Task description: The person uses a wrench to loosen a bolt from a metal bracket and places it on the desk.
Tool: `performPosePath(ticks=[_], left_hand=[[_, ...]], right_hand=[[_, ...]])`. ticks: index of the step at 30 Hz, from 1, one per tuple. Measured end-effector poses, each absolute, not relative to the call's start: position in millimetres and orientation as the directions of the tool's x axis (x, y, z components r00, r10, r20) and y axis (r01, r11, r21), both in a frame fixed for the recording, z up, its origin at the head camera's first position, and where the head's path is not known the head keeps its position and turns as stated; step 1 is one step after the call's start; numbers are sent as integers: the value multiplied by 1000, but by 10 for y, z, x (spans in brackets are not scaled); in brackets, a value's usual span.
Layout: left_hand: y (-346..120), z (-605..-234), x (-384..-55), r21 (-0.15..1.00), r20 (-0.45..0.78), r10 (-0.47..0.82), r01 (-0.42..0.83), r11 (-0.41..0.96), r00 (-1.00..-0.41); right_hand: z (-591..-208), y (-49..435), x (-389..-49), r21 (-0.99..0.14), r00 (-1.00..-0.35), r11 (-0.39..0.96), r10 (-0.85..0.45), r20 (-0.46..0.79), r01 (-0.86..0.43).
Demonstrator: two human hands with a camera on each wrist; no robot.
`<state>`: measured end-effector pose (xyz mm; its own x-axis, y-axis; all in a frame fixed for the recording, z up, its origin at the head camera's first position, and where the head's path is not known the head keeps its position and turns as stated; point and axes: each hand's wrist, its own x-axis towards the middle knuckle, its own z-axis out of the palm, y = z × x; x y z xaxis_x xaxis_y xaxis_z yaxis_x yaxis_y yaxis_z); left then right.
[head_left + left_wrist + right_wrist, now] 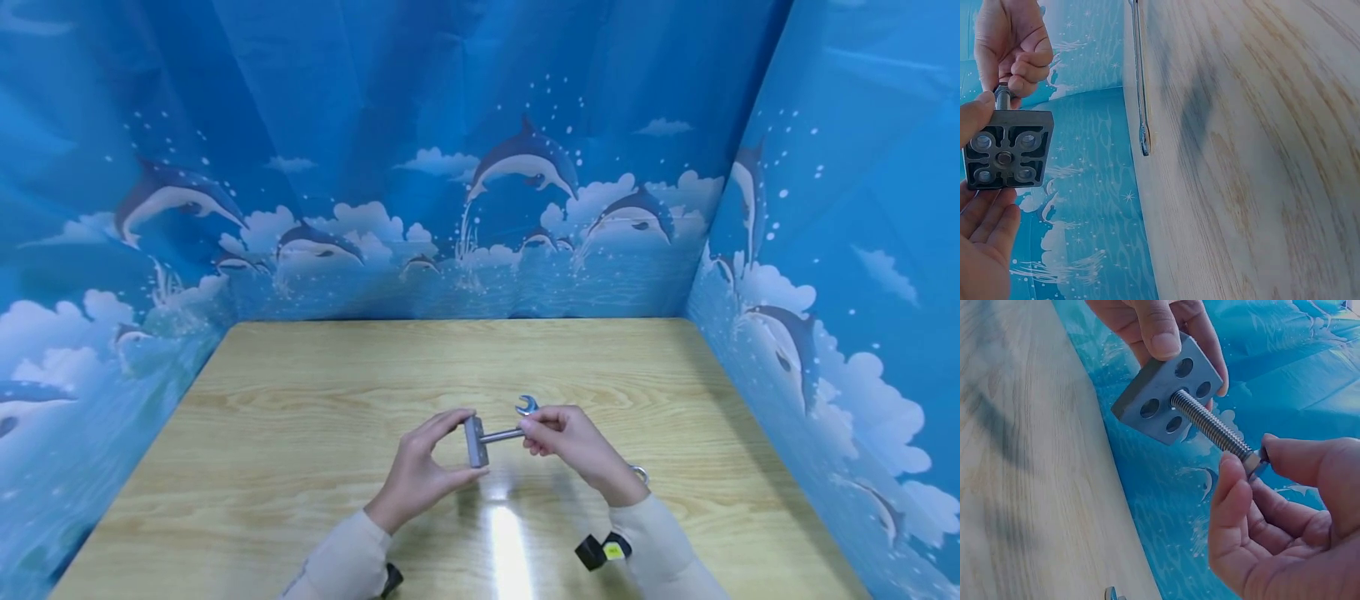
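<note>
A square grey metal plate (476, 443) with a hole near each corner is held by its edges between the thumb and fingers of my left hand (426, 468). Through the plate's centre runs a threaded bolt (1211, 425); its end shows in the ribbed back face in the left wrist view. My right hand (576, 443) pinches the hex head (1256, 464) between thumb and fingers. Both hands hold the pair raised over the table. Under my right hand lies a combination wrench (1141, 81), its open jaw end and ring end showing on either side of the hand.
The wood-grain table (315, 392) stretches to the back and both sides. Blue curtains (420, 100) printed with dolphins stand behind and beside it. Black wrist cameras (592, 552) sit at the sleeves.
</note>
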<state>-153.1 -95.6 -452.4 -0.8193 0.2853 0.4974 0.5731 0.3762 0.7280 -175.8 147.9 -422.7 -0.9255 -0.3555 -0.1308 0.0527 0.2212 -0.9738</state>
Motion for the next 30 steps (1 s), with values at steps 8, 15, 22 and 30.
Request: performPosePath(ticks=[8,15,22,30], left_hand=[[-958,-4539,-1540,757,484,271,553,347,-832],[-956,-4544,-1533,788,452,256,517,335,-855],[-953,-4552,-1533,788,472,242,529,316,-848],[-951,-4555,-1536,746,510,252,568,347,-823]], right_hand=[[-4167,1463,-1707,-968,-942,249,-327,-73,-11],[-4189,1458,-1695,-974,-942,218,-334,-22,-55],[-4201,1489,-1699,-983,-931,180,-365,-26,-43],[-4245,1480,-1727,-977,-913,200,-380,-149,76]])
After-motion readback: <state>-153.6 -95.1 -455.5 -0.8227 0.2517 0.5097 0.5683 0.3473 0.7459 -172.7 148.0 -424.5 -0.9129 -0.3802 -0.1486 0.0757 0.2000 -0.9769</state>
